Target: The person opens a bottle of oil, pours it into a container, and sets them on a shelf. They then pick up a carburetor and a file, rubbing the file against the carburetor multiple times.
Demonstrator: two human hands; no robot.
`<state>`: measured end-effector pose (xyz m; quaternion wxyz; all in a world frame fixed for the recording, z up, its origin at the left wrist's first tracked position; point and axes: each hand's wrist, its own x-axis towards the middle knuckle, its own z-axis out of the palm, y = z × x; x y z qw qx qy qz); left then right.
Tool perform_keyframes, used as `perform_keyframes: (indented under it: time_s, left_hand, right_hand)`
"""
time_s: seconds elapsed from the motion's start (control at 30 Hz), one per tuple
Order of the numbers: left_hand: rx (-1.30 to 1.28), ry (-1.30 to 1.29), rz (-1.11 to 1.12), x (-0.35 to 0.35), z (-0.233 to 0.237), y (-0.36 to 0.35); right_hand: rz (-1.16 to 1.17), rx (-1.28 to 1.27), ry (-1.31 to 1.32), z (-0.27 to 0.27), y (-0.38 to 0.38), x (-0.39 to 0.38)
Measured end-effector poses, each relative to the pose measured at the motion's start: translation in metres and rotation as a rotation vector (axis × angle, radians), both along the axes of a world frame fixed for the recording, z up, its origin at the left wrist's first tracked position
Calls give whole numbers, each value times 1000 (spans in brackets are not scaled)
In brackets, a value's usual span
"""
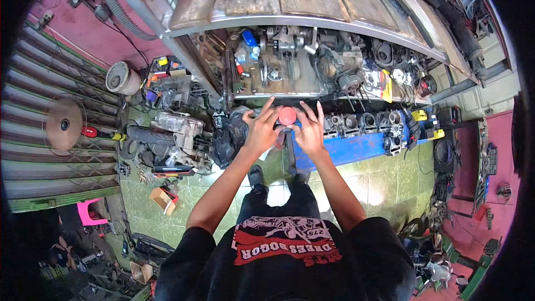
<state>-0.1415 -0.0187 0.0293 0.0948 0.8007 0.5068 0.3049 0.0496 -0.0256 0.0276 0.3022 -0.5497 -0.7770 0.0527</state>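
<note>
In front of me, a small round red object point(287, 115), disc-like from above, is held between my two hands. It may be a lid or a small tin; the kind is not clear. My left hand point(263, 129) pinches its left side, with the index finger stretched up. On the opposite side my right hand point(309, 129) grips it with thumb and fingertips, other fingers raised. Something dark, partly hidden by the hands, shows just below the red object. Under and beside my right hand lies a blue bench top point(340, 153).
Several metal engine parts point(365, 122) line the blue bench. A wooden-topped shelf point(251, 0) with a metal edge crosses ahead, engine parts below it. Left on the floor lie an engine casing point(178, 125), a black bag point(225, 142) and an open cardboard box point(163, 200). A fan point(64, 124) stands far left.
</note>
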Motion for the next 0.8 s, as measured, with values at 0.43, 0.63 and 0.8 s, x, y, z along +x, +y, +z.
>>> perform_keyframes:
  time_s: [0.43,0.63,0.8]
  left_hand:
    - [398,-20,49,-78,150,22]
    - [635,47,59,-104,241,41]
    - [756,66,75,-120,303,71]
  right_hand:
    - [110,344,123,152,30,-76]
    - [138,579,138,233,56,-99]
    - [149,737,199,286,97,-120]
